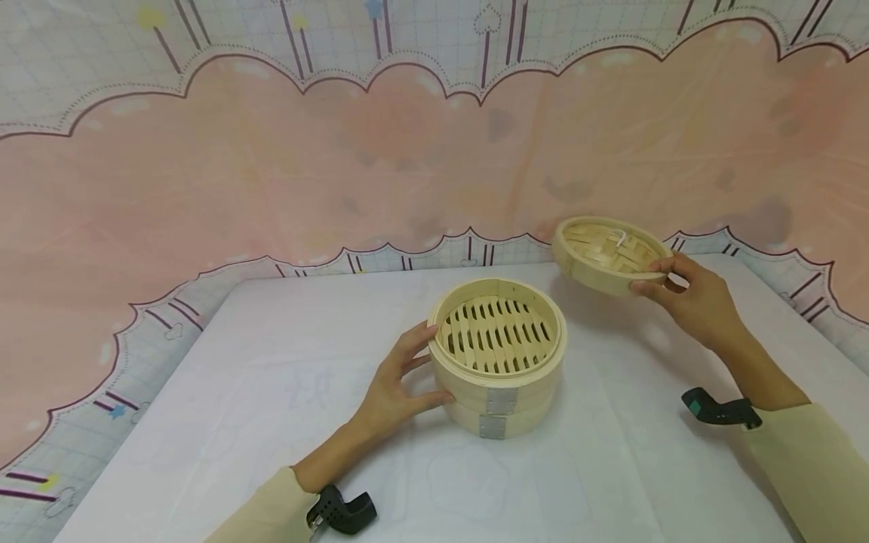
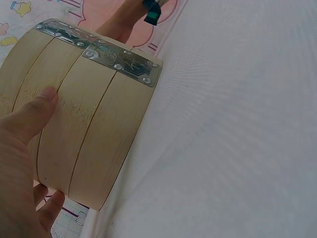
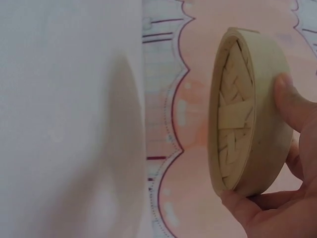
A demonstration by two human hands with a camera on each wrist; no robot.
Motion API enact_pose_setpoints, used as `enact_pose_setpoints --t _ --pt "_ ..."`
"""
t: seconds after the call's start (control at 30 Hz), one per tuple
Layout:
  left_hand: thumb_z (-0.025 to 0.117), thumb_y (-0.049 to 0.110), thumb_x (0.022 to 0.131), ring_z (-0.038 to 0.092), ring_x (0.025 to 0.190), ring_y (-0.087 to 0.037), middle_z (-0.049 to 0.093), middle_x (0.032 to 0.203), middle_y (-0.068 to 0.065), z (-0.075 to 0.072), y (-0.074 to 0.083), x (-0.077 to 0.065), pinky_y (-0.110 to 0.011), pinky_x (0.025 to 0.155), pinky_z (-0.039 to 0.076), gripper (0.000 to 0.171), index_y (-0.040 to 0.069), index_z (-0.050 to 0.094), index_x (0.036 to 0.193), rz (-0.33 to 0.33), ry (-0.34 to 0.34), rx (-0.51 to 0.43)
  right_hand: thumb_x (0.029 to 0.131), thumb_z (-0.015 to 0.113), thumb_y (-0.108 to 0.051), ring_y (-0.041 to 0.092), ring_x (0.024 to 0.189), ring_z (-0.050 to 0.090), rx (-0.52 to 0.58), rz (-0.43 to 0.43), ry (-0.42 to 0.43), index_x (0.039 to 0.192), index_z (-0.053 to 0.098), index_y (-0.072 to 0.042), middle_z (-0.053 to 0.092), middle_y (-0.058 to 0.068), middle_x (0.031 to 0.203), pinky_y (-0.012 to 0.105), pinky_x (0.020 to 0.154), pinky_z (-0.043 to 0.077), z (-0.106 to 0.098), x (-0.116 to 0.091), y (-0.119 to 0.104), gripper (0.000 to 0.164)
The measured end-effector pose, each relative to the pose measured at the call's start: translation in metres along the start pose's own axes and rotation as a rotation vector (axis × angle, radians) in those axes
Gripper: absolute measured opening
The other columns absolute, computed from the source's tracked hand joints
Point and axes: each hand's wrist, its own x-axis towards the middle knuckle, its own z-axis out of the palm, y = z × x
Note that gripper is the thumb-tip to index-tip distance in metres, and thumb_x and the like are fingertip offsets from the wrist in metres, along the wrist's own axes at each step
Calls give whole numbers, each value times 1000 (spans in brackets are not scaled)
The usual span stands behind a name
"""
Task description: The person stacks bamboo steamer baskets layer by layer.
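Note:
A round bamboo steamer (image 1: 498, 385) stands on the white table, its slatted inner floor (image 1: 498, 335) showing from above. Two metal plates (image 2: 121, 59) are riveted to its side. My left hand (image 1: 397, 377) grips the steamer's left side, thumb low on the front wall and fingers at the rim and round the back. Up and to the right, my right hand (image 1: 699, 298) pinches the edge of the woven bamboo lid (image 1: 607, 253), which hangs tilted above the table. In the right wrist view the lid's woven underside (image 3: 235, 114) faces the camera.
The white-covered table (image 1: 285, 377) carries the steamer near its middle. Behind it rises a pink and white patterned cloth (image 1: 407, 166). Each wrist wears a black camera mount (image 1: 721, 407).

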Motion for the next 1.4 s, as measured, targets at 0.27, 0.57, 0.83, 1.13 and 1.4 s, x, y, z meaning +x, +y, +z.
enact_pose_setpoints --t 0.27,0.57,0.83,1.13,1.4 --pt "83 -15 61 39 133 -26 37 143 -23 0 11 3 -48 97 48 93 2 37 140 39 5 17 87 70 -37 43 130 37 71 -18 -29 116 50 0 25 16 153 -1 72 43 -2 -1 -11 51" --pt "81 -16 61 40 132 -24 36 142 -27 -1 31 7 -48 98 47 88 -7 36 136 6 -1 15 88 70 -34 45 128 38 96 -24 -65 118 50 2 19 16 155 2 73 45 -4 -4 -23 51" --pt "82 -15 62 39 132 -24 36 142 -26 0 30 7 -48 99 47 88 -7 36 136 3 0 10 87 70 -35 45 124 43 81 -39 -94 116 51 0 20 14 156 2 72 46 -3 -10 -36 49" --pt "82 -15 62 40 132 -26 36 142 -26 0 31 7 -48 98 47 89 -4 36 138 12 -3 15 87 70 -32 47 123 44 87 -68 -128 113 51 -1 19 14 156 6 75 48 -1 -14 -47 44" --pt "81 -15 62 39 132 -24 36 141 -27 0 31 8 -48 98 47 88 -5 36 137 7 -4 12 88 71 -25 48 124 43 118 -107 -151 112 52 -2 21 13 156 7 76 48 1 -19 -54 38"
